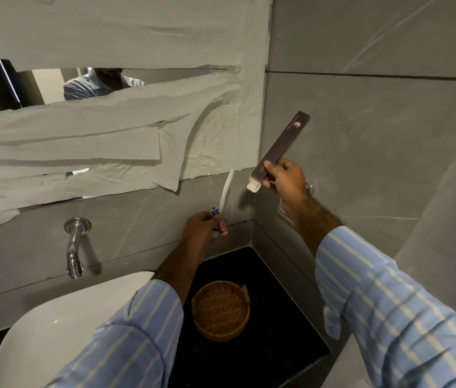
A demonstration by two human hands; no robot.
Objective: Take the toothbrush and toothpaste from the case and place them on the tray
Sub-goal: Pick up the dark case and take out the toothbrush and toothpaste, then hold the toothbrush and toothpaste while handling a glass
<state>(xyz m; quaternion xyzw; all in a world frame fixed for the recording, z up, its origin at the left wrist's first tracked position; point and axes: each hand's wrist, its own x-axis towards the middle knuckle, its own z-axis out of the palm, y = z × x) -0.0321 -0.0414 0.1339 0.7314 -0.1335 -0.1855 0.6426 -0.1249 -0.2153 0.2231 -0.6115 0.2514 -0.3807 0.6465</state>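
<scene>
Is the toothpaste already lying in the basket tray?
No, the toothpaste is in the left hand with the toothbrush, above the basket tray.

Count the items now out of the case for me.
2, both in the left hand above the tray: the toothbrush and the toothpaste. The right hand holds the case; its inside is hidden.

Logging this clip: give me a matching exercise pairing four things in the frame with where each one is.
Things:
1. toothbrush
2. case
3. tray
4. tap

Places:
A. on the black counter, nothing in it
B. on the wall above the white basin
C. in the left hand, together with the toothpaste
D. held up in the right hand

Pairs: 1-C, 2-D, 3-A, 4-B
</scene>
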